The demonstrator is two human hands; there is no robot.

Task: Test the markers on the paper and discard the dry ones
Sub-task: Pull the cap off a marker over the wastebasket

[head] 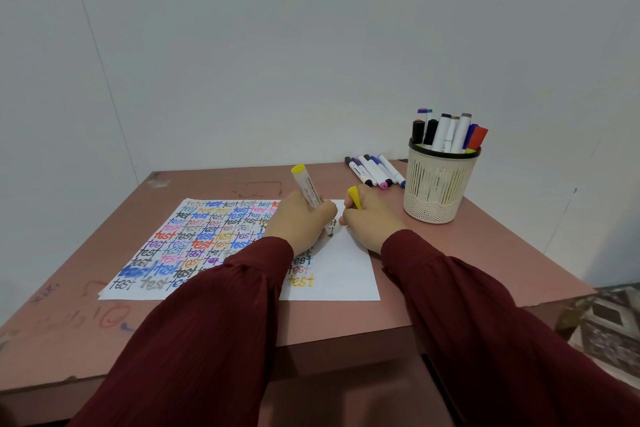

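Note:
A white sheet of paper (341, 270) lies on the table, covered on its left and middle with the word "test" in many colours. My left hand (299, 220) grips a clear-barrelled marker (308, 188) with a yellow end cap, its tip down on the paper near the right-hand column of words. My right hand (370, 218) rests on the paper beside it and holds the marker's yellow cap (354, 197) between curled fingers. Both arms are in dark red sleeves, and they hide part of the writing.
A beige mesh cup (437, 191) holding several markers stands at the table's right rear. Several more markers (375, 170) lie side by side behind my hands by the wall. The brown table (86, 319) bears old scribbles at front left. Its right edge drops to a patterned floor.

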